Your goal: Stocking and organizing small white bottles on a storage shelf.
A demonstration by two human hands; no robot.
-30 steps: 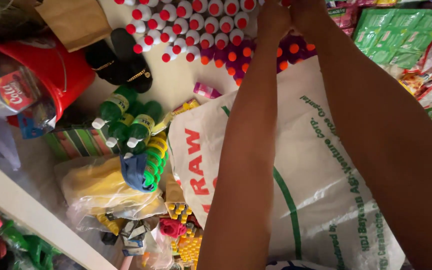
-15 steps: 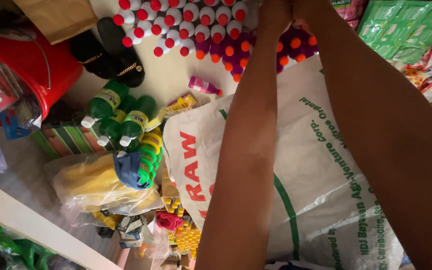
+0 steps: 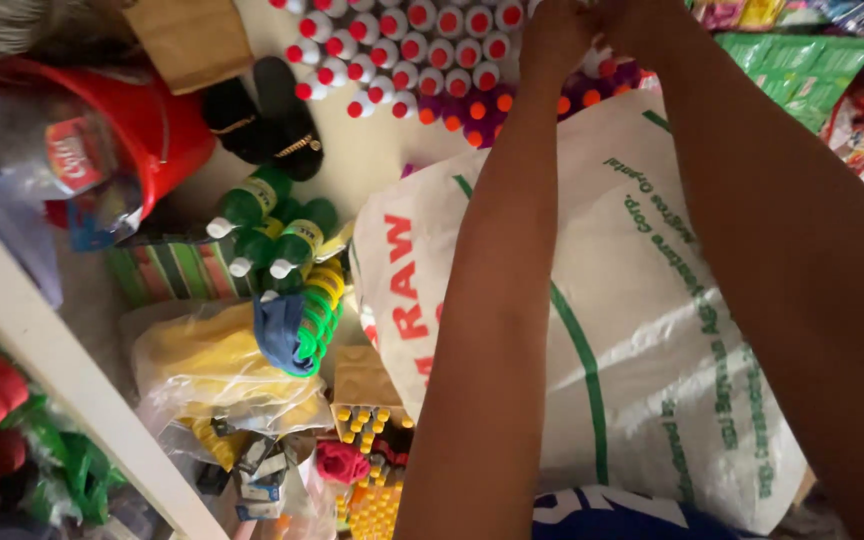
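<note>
Both arms reach far across a big white sack (image 3: 642,300) lying on the floor. The left hand (image 3: 552,35) and right hand (image 3: 642,22) meet at its far end beside red-capped bottles (image 3: 402,50); their grip cannot be told. Green bottles (image 3: 272,225) lie left.

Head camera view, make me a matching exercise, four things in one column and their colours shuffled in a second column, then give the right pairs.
Things:
1. bucket
2. sack
3. sandals
4. squeeze bottles

Colours:
A. black
B. green with white caps
C. red
D. white with red and green print

Pairs: 1-C, 2-D, 3-A, 4-B

The left hand and right hand meet at the sack's upper end.
</note>
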